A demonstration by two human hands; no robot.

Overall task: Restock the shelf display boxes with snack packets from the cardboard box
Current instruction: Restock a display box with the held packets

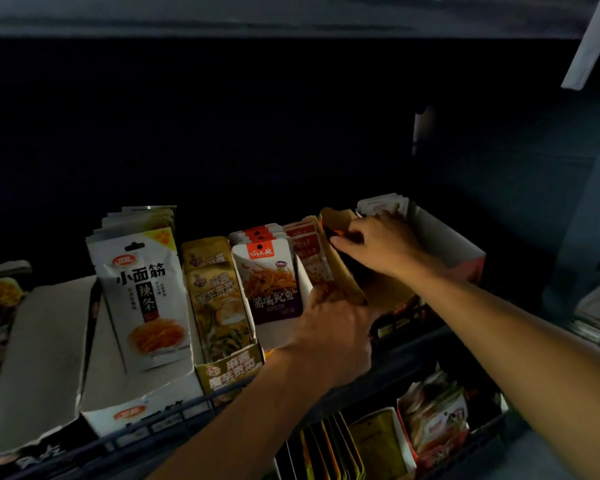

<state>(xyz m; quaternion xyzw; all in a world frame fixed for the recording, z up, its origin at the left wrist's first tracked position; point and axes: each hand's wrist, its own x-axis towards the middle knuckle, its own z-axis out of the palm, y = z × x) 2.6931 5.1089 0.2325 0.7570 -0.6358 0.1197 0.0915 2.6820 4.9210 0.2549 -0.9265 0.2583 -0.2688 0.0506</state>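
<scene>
your left hand (329,327) grips a brown display box (343,271) mid-shelf; right hand (378,244) pinches pkts inside. neighbouring boxes look full, this one's unfinished.

Shelf (160,415) holds a row of display boxes (136,407) side by side, packets (142,299) standing upright in each. Left hand (329,337) at front of the middle boxes, touching a packet there. Right hand (378,245) behind it and further right, fingers in a cardboard box (343,265). Below the shelf, lower shelf packets (433,420) to the right.
</scene>
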